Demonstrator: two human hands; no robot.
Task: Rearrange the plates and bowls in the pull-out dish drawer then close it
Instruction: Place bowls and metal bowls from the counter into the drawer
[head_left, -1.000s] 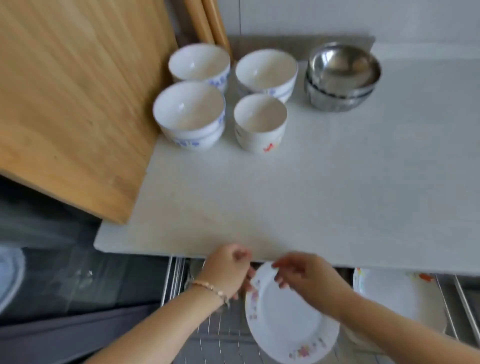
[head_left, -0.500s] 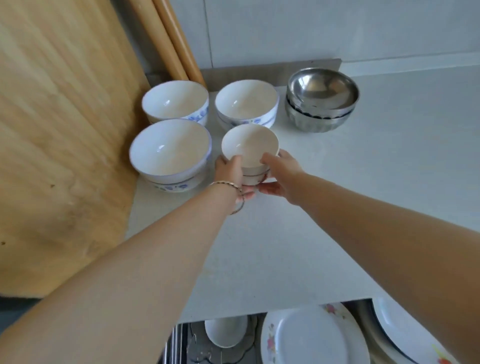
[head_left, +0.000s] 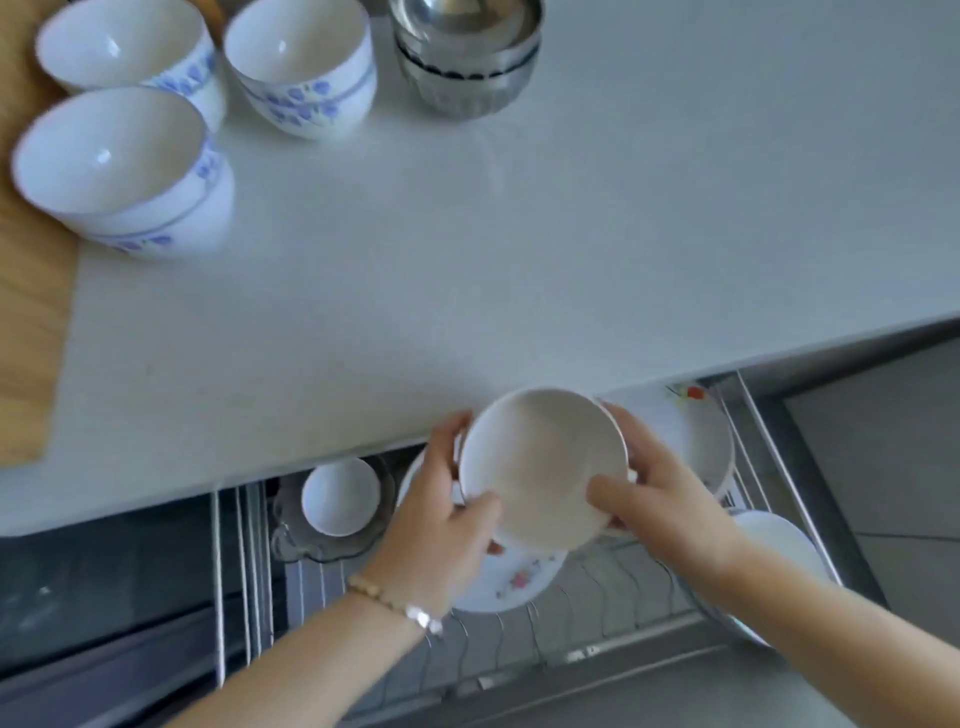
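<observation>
White countertop (head_left: 519, 260) far, open drawer (head_left: 571, 639) near | bowl (head_left: 540, 467) mouth-up over the drawer's far edge, my left hand (head_left: 441, 530) and right hand (head_left: 660, 499) curled round opposite sides | floral plate (head_left: 514, 577) straight below, both hands equally close.

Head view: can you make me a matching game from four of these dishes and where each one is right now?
Things:
1. plain white bowl
2. steel bowls
3. small white bowl
4. flowered plate

Places:
A. stacked on the counter
B. in a glass dish in the drawer
C. held between the left hand and right hand
D. in the drawer, below the held bowl

Pairs: 1-C, 2-A, 3-B, 4-D.
</observation>
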